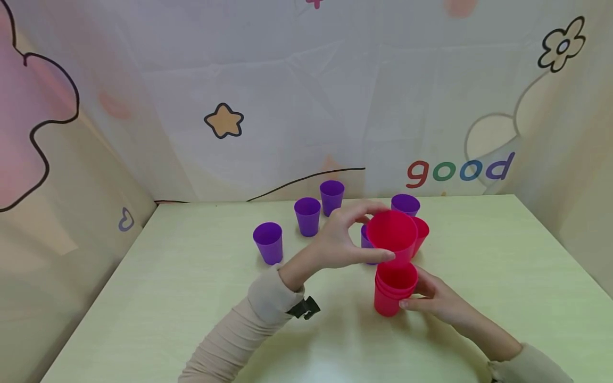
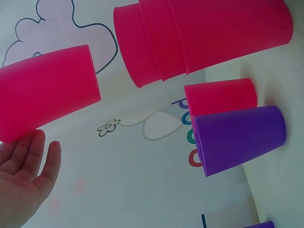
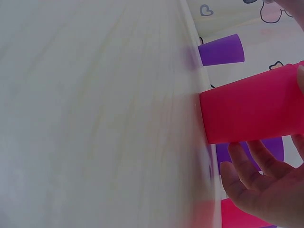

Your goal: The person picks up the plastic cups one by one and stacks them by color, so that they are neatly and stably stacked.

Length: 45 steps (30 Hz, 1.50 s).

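My left hand (image 1: 342, 239) holds a single pinkish-red plastic cup (image 1: 391, 234) upright by its sides, thumb in front and fingers behind. Directly below it, a stack of nested red cups (image 1: 390, 303) stands on the table, their rims showing as close rings. Around the right side of that stack my right hand (image 1: 442, 303) curls, with the thumb at the front. From the left wrist, the raised cup (image 2: 47, 92) appears apart from the stack (image 2: 213, 38). In the right wrist view, the right hand's fingers (image 3: 256, 173) lie along the stack's wall (image 3: 251, 107).
Another red cup (image 1: 421, 234) stands behind the raised one, near a purple cup (image 1: 405, 204) and a partly hidden purple cup (image 1: 366, 242). To the left are three purple cups (image 1: 269, 243) (image 1: 307, 216) (image 1: 332, 197). A printed curtain (image 1: 287, 106) hangs behind the pale table (image 1: 167, 298).
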Motion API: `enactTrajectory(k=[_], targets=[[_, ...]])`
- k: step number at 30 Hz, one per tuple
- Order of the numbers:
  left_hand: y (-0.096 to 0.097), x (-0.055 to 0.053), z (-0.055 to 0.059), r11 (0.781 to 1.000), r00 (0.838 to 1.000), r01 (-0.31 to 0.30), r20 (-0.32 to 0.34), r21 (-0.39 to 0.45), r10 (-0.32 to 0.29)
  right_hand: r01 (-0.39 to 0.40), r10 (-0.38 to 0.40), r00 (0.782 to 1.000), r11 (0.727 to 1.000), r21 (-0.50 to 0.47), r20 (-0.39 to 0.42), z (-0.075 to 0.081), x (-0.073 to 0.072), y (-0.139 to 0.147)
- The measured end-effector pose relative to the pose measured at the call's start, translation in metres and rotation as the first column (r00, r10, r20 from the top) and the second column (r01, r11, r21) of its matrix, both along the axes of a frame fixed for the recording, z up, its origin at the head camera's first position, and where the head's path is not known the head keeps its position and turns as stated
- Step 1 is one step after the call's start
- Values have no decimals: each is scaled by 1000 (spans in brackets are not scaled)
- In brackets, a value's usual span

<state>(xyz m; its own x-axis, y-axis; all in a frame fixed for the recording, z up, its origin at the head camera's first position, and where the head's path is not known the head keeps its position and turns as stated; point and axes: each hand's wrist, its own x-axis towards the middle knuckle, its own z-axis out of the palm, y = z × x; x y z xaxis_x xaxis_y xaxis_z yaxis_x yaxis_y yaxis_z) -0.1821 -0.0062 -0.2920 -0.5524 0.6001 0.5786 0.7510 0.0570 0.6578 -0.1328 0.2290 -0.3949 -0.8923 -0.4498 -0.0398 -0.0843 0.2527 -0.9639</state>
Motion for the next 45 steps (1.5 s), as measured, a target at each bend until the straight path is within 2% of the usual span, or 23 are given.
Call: enactTrajectory(k=[3, 11, 23, 32, 39, 45], targets=[[2, 0, -3, 1000, 1000, 1, 26, -22, -1, -2, 2, 1000, 1000, 5, -2, -1, 0, 1], [6, 1, -8, 1000, 998, 21, 65, -19, -19, -11, 11, 1000, 1000, 14, -5, -3, 0, 2], [10, -1, -20, 999, 994, 42, 97, -34, -39, -10, 10, 1000, 1000, 28, -24, -3, 0, 2], [13, 0, -28, 993, 990, 41, 142, -111, -25, -9, 10, 999, 1000, 23, -31, -3, -1, 2], [16, 0, -36, 979, 989, 36, 146, -201, -7, -6, 6, 1000, 1000, 16, -29, -4, -1, 1], [16, -1, -41, 972, 985, 32, 170, -235, 9, -4, 4, 999, 1000, 14, -37, -4, -1, 0]])
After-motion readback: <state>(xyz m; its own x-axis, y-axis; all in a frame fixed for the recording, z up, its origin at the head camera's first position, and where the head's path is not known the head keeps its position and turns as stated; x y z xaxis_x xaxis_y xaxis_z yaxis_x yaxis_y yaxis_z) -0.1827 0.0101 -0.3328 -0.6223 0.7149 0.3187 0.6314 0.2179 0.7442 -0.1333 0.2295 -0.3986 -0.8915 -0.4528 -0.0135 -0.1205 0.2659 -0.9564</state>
